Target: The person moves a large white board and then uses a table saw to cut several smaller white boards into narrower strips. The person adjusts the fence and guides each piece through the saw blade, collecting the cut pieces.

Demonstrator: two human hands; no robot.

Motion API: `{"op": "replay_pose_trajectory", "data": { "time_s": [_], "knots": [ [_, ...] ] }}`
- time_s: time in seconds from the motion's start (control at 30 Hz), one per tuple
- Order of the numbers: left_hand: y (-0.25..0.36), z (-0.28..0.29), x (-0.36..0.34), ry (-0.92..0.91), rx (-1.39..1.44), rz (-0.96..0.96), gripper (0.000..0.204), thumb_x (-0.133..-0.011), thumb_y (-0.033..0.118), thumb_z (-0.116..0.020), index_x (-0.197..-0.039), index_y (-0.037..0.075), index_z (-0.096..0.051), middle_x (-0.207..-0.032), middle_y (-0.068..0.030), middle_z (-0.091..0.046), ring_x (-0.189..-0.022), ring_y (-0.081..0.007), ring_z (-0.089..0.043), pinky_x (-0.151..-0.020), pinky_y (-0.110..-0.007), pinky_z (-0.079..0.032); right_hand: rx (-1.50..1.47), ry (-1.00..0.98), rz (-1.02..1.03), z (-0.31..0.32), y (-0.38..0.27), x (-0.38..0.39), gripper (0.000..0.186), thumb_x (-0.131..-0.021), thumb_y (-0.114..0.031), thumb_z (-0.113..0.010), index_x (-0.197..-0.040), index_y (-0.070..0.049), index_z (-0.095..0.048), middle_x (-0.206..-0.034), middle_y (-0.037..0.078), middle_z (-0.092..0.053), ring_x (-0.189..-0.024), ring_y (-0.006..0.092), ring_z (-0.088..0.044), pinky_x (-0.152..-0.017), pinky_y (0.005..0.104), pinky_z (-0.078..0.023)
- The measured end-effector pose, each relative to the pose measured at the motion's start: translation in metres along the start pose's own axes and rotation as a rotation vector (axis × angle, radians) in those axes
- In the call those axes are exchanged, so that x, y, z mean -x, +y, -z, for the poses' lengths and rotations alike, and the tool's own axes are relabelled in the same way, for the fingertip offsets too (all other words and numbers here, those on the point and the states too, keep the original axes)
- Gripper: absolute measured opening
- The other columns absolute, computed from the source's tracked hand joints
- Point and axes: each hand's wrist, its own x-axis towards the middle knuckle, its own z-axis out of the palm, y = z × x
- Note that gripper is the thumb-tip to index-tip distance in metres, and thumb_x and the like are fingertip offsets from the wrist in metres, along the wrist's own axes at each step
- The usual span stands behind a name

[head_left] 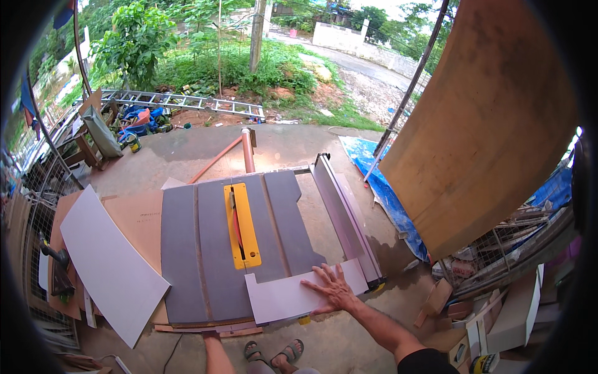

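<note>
White and flat, the cut board [293, 298] lies on the near right part of your table saw [177, 249], stretching from the middle of the near edge to beside the rip fence [341, 209] on the right. A small tab juts from its far left corner, and the board sits nearer to you than the blade. Your right hand [333, 292] rests on top of it, toward its right end, with the fingers fanned apart and laid over the surface rather than closed round an edge. Your left hand [212, 335] is at the saw's near edge, left of the board; its fingers are hidden below that edge, so you cannot tell from this view whether they are together, apart or clamped on anything.

Farther off, a yellow insert plate [252, 227] is set in the grey top, with the blade slot running along it. To your left, a large white sheet [112, 268] lies at a slant over brown board [142, 221], its near right corner meeting the saw's left side. A dark power tool [57, 254] stands at the far left of that sheet. On your right, a big tan panel [486, 131] leans near a blue tarp [377, 181], with offcuts [507, 321] heaped nearer you.
</note>
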Motion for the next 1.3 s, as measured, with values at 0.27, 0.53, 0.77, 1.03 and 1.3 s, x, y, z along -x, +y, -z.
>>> {"op": "replay_pose_trajectory", "data": {
  "time_s": [0.27,0.53,0.77,1.03,1.3],
  "knots": [
    [-0.011,0.041,0.060,-0.152,-0.871,0.082,0.037,-0.117,0.031,-0.062,-0.149,0.013,-0.068,-0.140,-0.0089,-0.073,-0.130,-0.0265,-0.071,-0.104,-0.045,-0.061,-0.027,0.030,0.009,0.004,-0.002,0.001,0.128,-0.070,-0.107,-0.067,-0.179,-0.046,-0.038,-0.182,0.024,-0.031,-0.169,0.0526,-0.024,-0.131,0.0844,-0.011],
    [-0.101,-0.141,0.239,-1.098,-1.744,-0.825,0.068,-0.096,0.048,-0.087,-0.153,0.013,-0.073,-0.145,-0.0176,-0.077,-0.136,-0.0361,-0.072,-0.111,-0.047,-0.058,-0.095,0.104,0.004,-0.006,0.007,0.012,0.126,-0.070,-0.105,-0.068,-0.179,-0.049,-0.037,-0.188,0.029,-0.019,-0.173,0.0567,-0.010,-0.131,0.0852,-0.006],
    [-0.142,-0.248,0.190,-0.757,-2.438,-1.008,0.140,-0.073,0.084,-0.088,-0.184,0.025,-0.028,-0.184,-0.0369,-0.020,-0.171,-0.0628,-0.008,-0.137,-0.075,-0.008,-0.021,0.070,-0.085,-0.013,0.022,0.027,0.126,-0.069,-0.104,-0.069,-0.178,-0.052,-0.036,-0.188,0.031,-0.017,-0.172,0.0616,-0.012,-0.129,0.0875,-0.007],
    [-0.152,-0.242,0.181,-0.739,-2.364,-1.221,0.137,-0.073,0.107,-0.063,-0.181,0.027,-0.038,-0.178,-0.0384,-0.031,-0.165,-0.0666,-0.018,-0.135,-0.078,-0.011,0.018,0.145,-0.143,-0.018,0.027,0.038,0.126,-0.065,-0.108,-0.069,-0.175,-0.049,-0.047,-0.186,0.029,-0.027,-0.169,0.0646,-0.016,-0.128,0.0894,-0.010],
    [-0.154,-0.249,0.179,-0.750,-2.330,-1.244,0.134,-0.073,0.101,-0.070,-0.181,0.029,-0.039,-0.174,-0.0397,-0.036,-0.160,-0.0695,-0.025,-0.134,-0.079,-0.015,0.021,0.205,-0.131,-0.018,0.041,0.036,0.127,-0.061,-0.105,-0.074,-0.172,-0.045,-0.054,-0.184,0.024,-0.037,-0.169,0.0625,-0.023,-0.128,0.0889,-0.012]
  ]
}}
